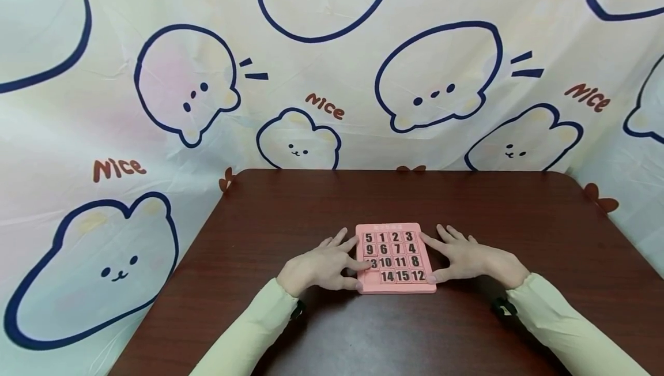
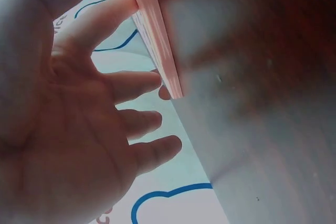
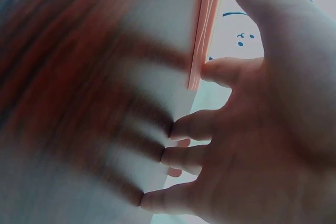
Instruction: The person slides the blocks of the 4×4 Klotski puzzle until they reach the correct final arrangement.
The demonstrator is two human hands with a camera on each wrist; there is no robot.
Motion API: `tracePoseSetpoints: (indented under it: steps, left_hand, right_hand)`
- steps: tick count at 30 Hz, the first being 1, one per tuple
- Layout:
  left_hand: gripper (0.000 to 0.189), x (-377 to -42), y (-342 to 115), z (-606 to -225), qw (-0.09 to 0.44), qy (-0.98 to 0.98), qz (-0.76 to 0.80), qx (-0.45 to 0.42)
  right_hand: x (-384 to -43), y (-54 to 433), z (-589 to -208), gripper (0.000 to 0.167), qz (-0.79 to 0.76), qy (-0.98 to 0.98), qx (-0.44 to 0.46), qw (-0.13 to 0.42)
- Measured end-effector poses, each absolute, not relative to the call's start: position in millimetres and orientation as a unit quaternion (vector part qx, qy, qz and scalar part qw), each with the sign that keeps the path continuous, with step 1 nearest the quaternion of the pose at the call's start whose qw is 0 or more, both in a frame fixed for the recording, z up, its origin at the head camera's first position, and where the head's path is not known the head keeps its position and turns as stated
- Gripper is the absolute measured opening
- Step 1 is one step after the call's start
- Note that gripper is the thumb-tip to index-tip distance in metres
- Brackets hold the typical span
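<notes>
A pink number slide puzzle (image 1: 397, 289) lies flat on the table, its numbered tiles facing up. In the head view its bottom row shows a vacant slot at the left, beside tile 14 (image 1: 387, 277). My left hand (image 1: 324, 265) is at the puzzle's left side. Its index finger extends over tile 13 (image 1: 373, 263) and partly covers it, while the thumb touches the lower left edge. On the other side, my right hand (image 1: 463, 256) has its index finger and thumb spread against the right edge. In both wrist views the remaining fingers stretch out apart from the puzzle.
The dark brown wooden table (image 1: 290, 203) extends around the puzzle on all sides. Behind it hangs a pale cloth (image 1: 358, 76) with blue-outlined cartoon animals. A dark band (image 1: 504, 307) shows at the right wrist.
</notes>
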State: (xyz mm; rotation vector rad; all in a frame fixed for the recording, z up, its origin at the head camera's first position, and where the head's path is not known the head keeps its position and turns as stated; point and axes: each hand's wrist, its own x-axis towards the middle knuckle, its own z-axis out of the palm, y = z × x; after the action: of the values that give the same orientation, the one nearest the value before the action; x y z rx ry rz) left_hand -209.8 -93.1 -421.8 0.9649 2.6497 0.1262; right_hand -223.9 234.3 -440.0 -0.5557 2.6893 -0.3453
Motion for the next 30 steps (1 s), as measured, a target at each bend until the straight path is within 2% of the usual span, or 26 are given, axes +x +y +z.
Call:
tracePoseSetpoints:
  steps: [12,18,23,30]
  left_hand:
    - [0.06,-208.6,-89.9,-427.2,0.128,0.929,0.054,0.343]
    - [0.067,-208.1,-89.7,-426.2,0.134,0.933,0.022,0.334]
    - [0.061,-207.8,-91.4,-425.4,0.133,0.927,0.018,0.351]
    - [0.052,-206.3,-91.2,-425.8,0.107,0.919,0.008,0.38]
  right_hand:
    - [-224.2,235.4,-442.0,0.107,-0.121,0.955,-0.206,0.178]
    - [-224.3,235.6,-445.6,0.107,-0.126,0.956,-0.199,0.177]
    - [-225.4,236.6,-447.7,0.109,-0.131,0.954,-0.202,0.177]
    - [-224.3,232.3,-439.5,0.106,-0.119,0.954,-0.203,0.186]
